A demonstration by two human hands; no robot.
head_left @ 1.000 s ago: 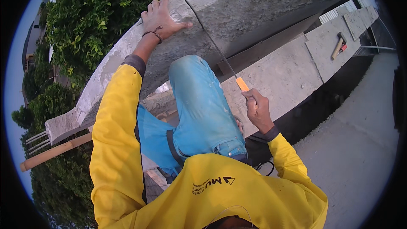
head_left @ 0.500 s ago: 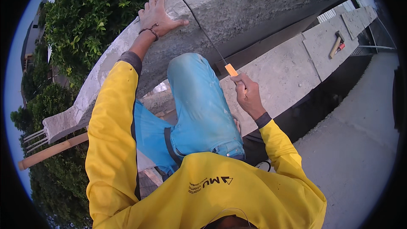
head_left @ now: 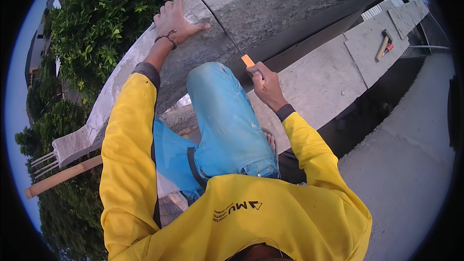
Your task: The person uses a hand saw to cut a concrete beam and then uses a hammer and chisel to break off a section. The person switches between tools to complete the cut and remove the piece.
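Note:
My right hand (head_left: 268, 85) is wrapped round the orange handle of a hand saw (head_left: 247, 61). Its thin dark blade runs up and left into a narrow slot across a rough grey concrete beam (head_left: 270, 24). How deep the blade sits cannot be made out. My left hand (head_left: 175, 23), with a bracelet at the wrist, lies spread on the beam just left of the slot, thumb pointing toward it. A faint puff of dust shows beyond the slot's far end.
Below the beam runs a plank walkway (head_left: 319, 92), with a hammer (head_left: 383, 47) and a red-handled tool (head_left: 388, 48) on it. A dark gap separates it from a grey concrete surface (head_left: 401, 164). At left are leafy trees (head_left: 111, 24), a bamboo pole (head_left: 65, 176) and protruding rods (head_left: 44, 165).
My right hand has pushed the saw up and left, so less blade shows between handle and beam. My left hand stays on the concrete. The view has shifted slightly.

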